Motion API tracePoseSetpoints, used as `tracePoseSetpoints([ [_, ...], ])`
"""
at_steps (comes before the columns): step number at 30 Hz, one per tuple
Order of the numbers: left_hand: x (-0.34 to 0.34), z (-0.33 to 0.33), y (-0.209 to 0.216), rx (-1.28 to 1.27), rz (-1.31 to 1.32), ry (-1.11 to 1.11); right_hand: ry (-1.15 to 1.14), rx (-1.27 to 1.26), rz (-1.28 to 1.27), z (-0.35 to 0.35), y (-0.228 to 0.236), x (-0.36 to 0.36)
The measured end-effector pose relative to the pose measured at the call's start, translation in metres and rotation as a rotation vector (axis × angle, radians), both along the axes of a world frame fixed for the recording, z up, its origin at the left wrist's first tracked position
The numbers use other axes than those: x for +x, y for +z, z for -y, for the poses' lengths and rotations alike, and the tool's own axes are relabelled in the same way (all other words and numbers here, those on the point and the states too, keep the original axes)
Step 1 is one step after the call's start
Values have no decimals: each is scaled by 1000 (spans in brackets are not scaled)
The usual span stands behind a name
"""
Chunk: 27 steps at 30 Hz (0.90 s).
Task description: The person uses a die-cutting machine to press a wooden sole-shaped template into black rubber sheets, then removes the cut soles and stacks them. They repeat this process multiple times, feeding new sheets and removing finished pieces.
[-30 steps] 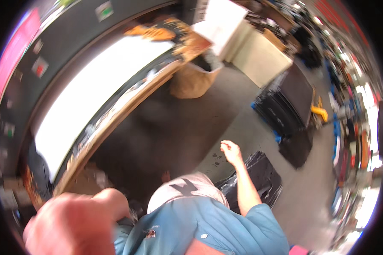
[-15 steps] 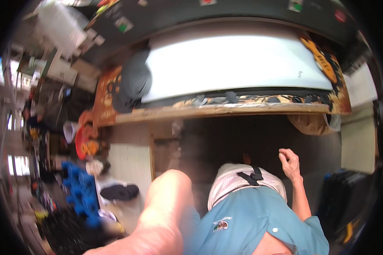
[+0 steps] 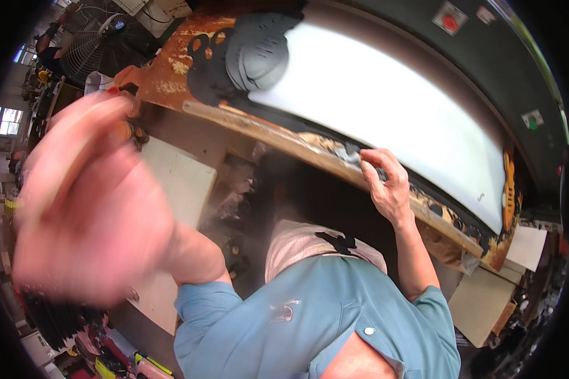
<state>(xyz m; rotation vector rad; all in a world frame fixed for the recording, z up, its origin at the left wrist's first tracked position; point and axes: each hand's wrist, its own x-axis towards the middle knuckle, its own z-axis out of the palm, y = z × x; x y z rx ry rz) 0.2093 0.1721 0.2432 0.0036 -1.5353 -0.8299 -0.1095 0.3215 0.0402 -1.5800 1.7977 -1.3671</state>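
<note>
While the left hand (image 3: 91,202) looms big and badly blurred in the head view, well apart from the bench (image 3: 164,69), its fingers blur together and I cannot tell whether they grip anything. Over to the right hand (image 3: 389,186): there it is, around the middle of the bench's front edge, right by the wooden rail (image 3: 284,142)! Fingers and thumb are loosely bent; whether the tips pinch, touch or just hover by the grey scrap (image 3: 348,153) there, I cannot tell. That scrap looks thin, light and floppy, one to take by a raised edge between finger and thumb.

Just beyond lies the white panel (image 3: 392,107), running from near the bench's left end to its right front corner. Smooth and flat, it looks stiff, probably slippery and rather heavy for its length; its long front edge looks the best hold, hands well apart. At the left end, the dark grey cut pieces (image 3: 259,54) overlap the panel's corner: thin, likely bendy and light, best lifted by an outer rim, as their slits could tear. An orange cut piece (image 3: 509,186) sits at the right end.
</note>
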Motion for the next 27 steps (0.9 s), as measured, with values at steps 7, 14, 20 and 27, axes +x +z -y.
tracePoseSetpoints([
  [7, -22, 259, -204, 825, 712, 448, -134, 4, -69, 228, -9, 40],
  [14, -77, 282, -259, 462, 1069, 690, -282, 4, -362, 337, -50, 72],
  [20, -67, 296, -239, 988, 609, 407, -297, -21, -226, 331, -54, 67],
  [27, -76, 309, -204, 1339, 629, -71, -288, -89, -166, 329, -49, 63],
])
